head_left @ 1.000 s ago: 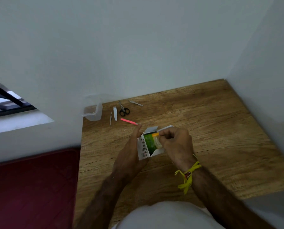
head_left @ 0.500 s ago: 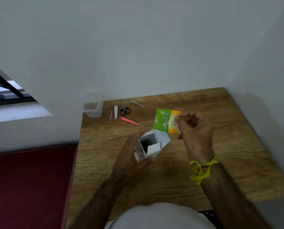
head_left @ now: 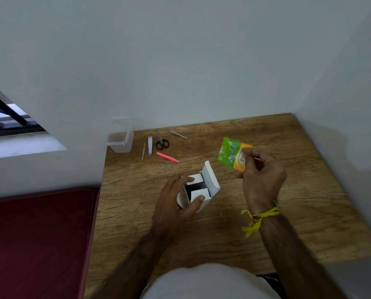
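The work surface was a wooden table (head_left: 288, 212) set into a corner of white walls, with a dark red mat (head_left: 40, 244) at its left and a barred window (head_left: 7, 117) further left.

The left hand (head_left: 173, 203) gripped a small white carton (head_left: 211, 181) at the table centre, thumb on the near side and fingers curled over the far-left edge. The carton's top stood open, its lid flap raised toward the right.

The right hand (head_left: 262, 175) pinched a green-and-orange sachet (head_left: 231, 155) between thumb and fingertips, the remaining fingers curled. The sachet was held above the table, far and right of the carton and clear of it. A yellow thread band (head_left: 257, 219) circled the right wrist.

Along the far-left edge lay a clear plastic container (head_left: 121, 141), a thin metal pick (head_left: 143, 151), a nail clipper (head_left: 150, 145), black-handled scissors (head_left: 161, 142) and silver tweezers (head_left: 177, 134). A pink tool (head_left: 167, 157) lay nearest the carton, just beyond its flap, between the carton and the other tools.
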Tool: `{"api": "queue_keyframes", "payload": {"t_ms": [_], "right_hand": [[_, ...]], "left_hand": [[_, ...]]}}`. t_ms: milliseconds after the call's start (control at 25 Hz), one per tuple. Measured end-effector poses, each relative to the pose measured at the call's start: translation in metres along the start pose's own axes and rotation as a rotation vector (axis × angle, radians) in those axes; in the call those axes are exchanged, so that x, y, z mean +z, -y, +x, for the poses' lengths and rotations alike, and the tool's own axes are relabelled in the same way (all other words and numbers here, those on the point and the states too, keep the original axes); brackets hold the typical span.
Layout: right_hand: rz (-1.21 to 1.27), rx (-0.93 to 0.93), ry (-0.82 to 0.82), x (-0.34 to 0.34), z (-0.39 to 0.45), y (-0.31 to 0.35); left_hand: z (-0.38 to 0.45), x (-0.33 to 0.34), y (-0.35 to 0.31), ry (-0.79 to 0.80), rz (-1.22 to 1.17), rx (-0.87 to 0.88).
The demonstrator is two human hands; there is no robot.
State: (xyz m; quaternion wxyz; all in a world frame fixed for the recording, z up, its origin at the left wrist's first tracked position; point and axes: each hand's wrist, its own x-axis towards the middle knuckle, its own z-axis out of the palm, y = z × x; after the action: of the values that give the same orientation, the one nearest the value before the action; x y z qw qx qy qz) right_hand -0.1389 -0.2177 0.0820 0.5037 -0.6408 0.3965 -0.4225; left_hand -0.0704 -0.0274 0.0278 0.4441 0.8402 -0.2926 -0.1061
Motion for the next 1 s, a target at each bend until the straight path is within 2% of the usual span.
{"api": "queue_keyframes", "payload": {"t_ms": [80,200,360,480,720,1000], "right_hand": [[-0.094,0.016,0.066,0.000,0.003,-0.007],[-0.269,0.125,0.315,0.001,-0.005,-0.012],[-0.198,0.179,0.542,0.000,-0.023,-0.009],[-0.167,0.098,0.553,0.007,-0.035,-0.006],[-0.377,-0.208,0.556,0.018,-0.047,-0.009],[-0.449,-0.265,0.565,0.023,-0.054,-0.009]], "left_hand": [[0.000,0.000,-0.002,0.051,0.024,0.006],[0.003,-0.005,-0.003,0.056,0.046,0.022],[0.009,-0.010,-0.002,-0.014,0.064,-0.061],[0.009,-0.011,-0.005,-0.028,0.076,-0.077],[0.007,-0.007,-0.013,-0.047,0.126,-0.008],[0.008,-0.007,-0.011,-0.022,0.105,-0.025]]}}
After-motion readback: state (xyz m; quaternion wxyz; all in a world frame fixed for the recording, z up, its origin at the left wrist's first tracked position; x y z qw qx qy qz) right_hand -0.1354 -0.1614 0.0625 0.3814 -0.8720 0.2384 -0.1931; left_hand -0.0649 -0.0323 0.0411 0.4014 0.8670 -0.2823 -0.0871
